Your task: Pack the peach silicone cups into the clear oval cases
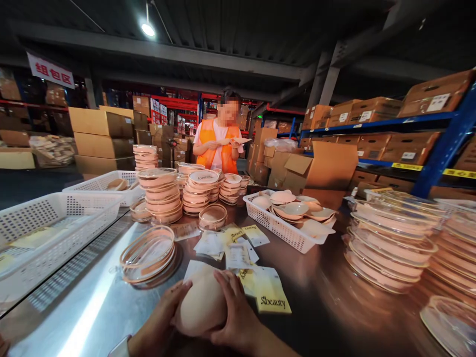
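Both of my hands cup a rounded beige pad (203, 305) low at the front of the shiny metal table (320, 302). My left hand (161, 322) grips its left side and my right hand (238, 320) wraps its right side. Just behind the pad lie yellow "Beauty" leaflets (269, 292) and white paper slips (238, 254). A stack of clear round lids (148, 255) rests to the left of my hands.
Stacks of round pink cases (162, 196) stand mid-table, with more stacks at the right (390, 240). White baskets sit at left (55, 218) and centre right (286, 225), the latter holding pads. A person in an orange vest (217, 144) stands across the table. Cardboard boxes fill blue shelving (439, 144).
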A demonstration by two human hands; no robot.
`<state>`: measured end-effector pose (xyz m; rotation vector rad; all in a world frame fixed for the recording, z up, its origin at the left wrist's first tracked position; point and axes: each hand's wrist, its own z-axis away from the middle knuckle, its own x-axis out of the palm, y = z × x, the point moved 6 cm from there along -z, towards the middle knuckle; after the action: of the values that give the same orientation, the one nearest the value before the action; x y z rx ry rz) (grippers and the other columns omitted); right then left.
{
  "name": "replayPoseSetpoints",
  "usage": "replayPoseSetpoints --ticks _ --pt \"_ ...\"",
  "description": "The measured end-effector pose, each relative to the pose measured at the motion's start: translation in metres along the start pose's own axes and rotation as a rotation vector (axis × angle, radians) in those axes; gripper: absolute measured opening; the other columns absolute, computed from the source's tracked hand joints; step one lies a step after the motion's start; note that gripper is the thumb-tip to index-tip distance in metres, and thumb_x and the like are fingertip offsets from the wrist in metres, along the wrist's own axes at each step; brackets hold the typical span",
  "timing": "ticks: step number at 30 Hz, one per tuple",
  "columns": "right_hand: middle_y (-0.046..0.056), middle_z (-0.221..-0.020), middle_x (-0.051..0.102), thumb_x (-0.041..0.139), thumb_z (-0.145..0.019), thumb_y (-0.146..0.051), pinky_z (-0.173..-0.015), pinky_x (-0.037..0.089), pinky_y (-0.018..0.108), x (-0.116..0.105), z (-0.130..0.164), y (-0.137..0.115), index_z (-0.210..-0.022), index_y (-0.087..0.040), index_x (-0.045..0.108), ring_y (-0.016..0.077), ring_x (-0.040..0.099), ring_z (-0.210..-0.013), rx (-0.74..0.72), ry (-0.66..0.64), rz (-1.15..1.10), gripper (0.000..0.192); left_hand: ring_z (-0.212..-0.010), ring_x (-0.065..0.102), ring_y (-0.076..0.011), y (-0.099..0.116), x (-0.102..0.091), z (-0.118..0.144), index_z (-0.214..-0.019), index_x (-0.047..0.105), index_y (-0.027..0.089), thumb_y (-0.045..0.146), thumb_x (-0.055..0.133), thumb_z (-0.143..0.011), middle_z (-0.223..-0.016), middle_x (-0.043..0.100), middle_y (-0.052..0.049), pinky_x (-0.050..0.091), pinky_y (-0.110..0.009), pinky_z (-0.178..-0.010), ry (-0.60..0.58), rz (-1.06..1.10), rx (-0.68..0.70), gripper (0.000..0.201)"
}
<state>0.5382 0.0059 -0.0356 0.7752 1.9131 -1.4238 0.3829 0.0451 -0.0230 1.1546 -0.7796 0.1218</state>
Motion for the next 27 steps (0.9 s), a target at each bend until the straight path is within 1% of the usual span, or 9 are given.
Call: replayPoseSetpoints --ticks 3,6,8,12,16,18,20,25,27 --pt "0.019 -0.152 0.027 0.091 -0.044 -0.033 -0.116 0.026 0.059 0.002 0.000 0.000 -0.151 -0.024 0.028 0.0437 0.027 -0.142 -0.017 -0.036 0.008 0.125 -0.095 0.072 -0.0320 0.002 -0.004 0.002 -0.090 0.077 0.017 0.036 0.086 -0.064 -0.085 0.080 -0.007 0.057 -0.036 -0.074 0.002 -0.101 0.008 0.033" --pt "0.021 -0.150 0.027 0.093 -0.040 -0.038 -0.116 0.026 0.059 0.004 -0.002 0.003 -0.150 -0.022 0.030 0.0456 0.025 -0.142 -0.033 -0.091 0.030 0.128 -0.092 0.073 -0.0337 -0.003 -0.007 0.003 -0.103 0.074 0.014 0.031 0.084 -0.065 -0.084 0.080 -0.010 0.057 -0.038 -0.073 -0.032 -0.063 -0.063 0.043" --pt "0.021 -0.147 0.028 0.093 -0.036 -0.042 -0.116 0.029 0.057 0.005 -0.003 0.005 -0.150 -0.021 0.030 0.0448 0.027 -0.141 -0.051 -0.095 0.019 0.132 -0.091 0.074 -0.0341 -0.005 -0.007 0.003 -0.111 0.072 0.012 0.029 0.083 -0.066 -0.085 0.080 -0.012 0.056 -0.039 -0.075 -0.042 -0.030 -0.083 0.049" --pt "0.019 -0.145 0.029 0.094 -0.034 -0.037 -0.115 0.031 0.054 0.004 -0.005 0.008 -0.150 -0.023 0.026 0.0422 0.030 -0.141 -0.061 -0.064 -0.042 0.135 -0.096 0.073 -0.0347 -0.009 -0.002 0.003 -0.119 0.069 0.011 0.037 0.081 -0.072 -0.091 0.080 -0.013 0.057 -0.042 -0.082 -0.046 0.056 -0.132 0.055" --pt "0.016 -0.145 0.030 0.092 -0.038 -0.025 -0.116 0.029 0.051 0.001 -0.004 0.011 -0.152 -0.027 0.022 0.0384 0.034 -0.140 0.001 0.006 -0.095 0.134 -0.098 0.073 -0.0384 -0.011 0.003 0.004 -0.115 0.071 0.010 0.041 0.082 -0.068 -0.090 0.080 -0.015 0.057 -0.045 -0.084 -0.053 0.125 -0.194 0.057" --pt "0.015 -0.143 0.033 0.091 -0.039 -0.020 -0.116 0.029 0.050 0.000 -0.003 0.011 -0.152 -0.026 0.023 0.0370 0.037 -0.139 0.019 0.033 -0.119 0.132 -0.098 0.072 -0.0399 -0.013 0.003 0.004 -0.109 0.074 0.009 0.040 0.083 -0.066 -0.087 0.080 -0.015 0.057 -0.046 -0.084 -0.060 0.127 -0.218 0.053" --pt "0.014 -0.142 0.035 0.090 -0.039 -0.018 -0.117 0.028 0.050 0.000 -0.003 0.011 -0.151 -0.025 0.026 0.0365 0.038 -0.138 0.031 0.052 -0.145 0.130 -0.098 0.072 -0.0402 -0.015 0.001 0.002 -0.109 0.074 0.010 0.039 0.082 -0.067 -0.085 0.080 -0.015 0.057 -0.046 -0.084 -0.063 0.111 -0.215 0.052" --pt "0.016 -0.144 0.034 0.092 -0.039 -0.021 -0.117 0.028 0.051 0.000 -0.003 0.016 -0.151 -0.024 0.029 0.0381 0.037 -0.139 0.128 0.068 -0.177 0.129 -0.100 0.072 -0.0414 -0.023 -0.005 -0.003 -0.130 0.062 0.011 0.044 0.077 -0.074 -0.090 0.080 -0.017 0.058 -0.048 -0.081 -0.074 0.135 -0.207 0.067" --pt "0.016 -0.144 0.034 0.092 -0.041 -0.021 -0.117 0.028 0.051 0.000 -0.003 0.017 -0.152 -0.024 0.028 0.0377 0.037 -0.139 0.156 0.068 -0.172 0.128 -0.103 0.071 -0.0412 -0.022 -0.006 -0.003 -0.138 0.055 0.012 0.036 0.082 -0.070 -0.097 0.079 -0.018 0.059 -0.046 -0.081 -0.082 0.134 -0.159 0.076"
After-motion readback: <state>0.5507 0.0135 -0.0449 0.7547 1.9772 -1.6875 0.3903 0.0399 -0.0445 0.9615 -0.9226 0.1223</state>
